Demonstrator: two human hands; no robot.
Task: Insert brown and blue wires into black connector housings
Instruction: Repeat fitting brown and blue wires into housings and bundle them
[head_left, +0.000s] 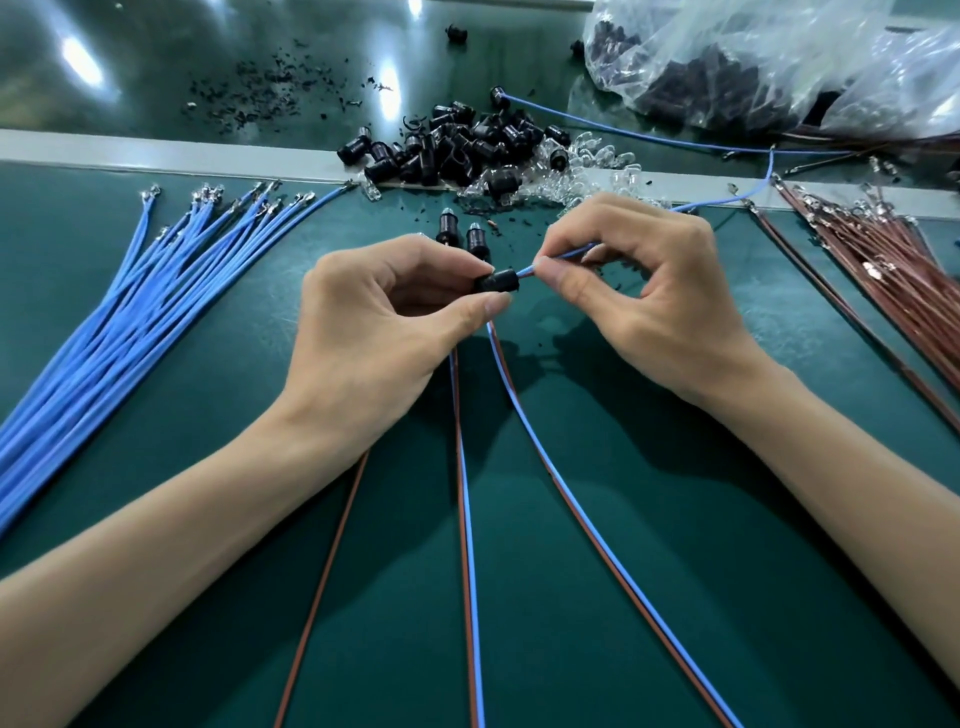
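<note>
At the left of the bench (701, 597) lies the bundle of blue wires (130, 312), fanned out, with the metal terminals at the far ends. Next comes my left hand (374, 322). Its grip is closed around one black connector housing (497, 280), thumb on the near side and fingers on the far side, in the middle of the scene. From under this hand, brown and blue wire pairs (467, 519) run toward the near edge.

Just right of the housing, my right hand (649, 291) pinches a single blue wire (563, 257) between thumb and forefinger. The end of this wire meets the opening of the housing, but I cannot tell how deep it sits.

I judge that the step in hand is the insertion of the blue wire. The next move calls for a straight push along the axis of the housing, with the left grip holding it firm against turning, until the terminal seats. At the far right lie the brown wires (883, 280).
</note>
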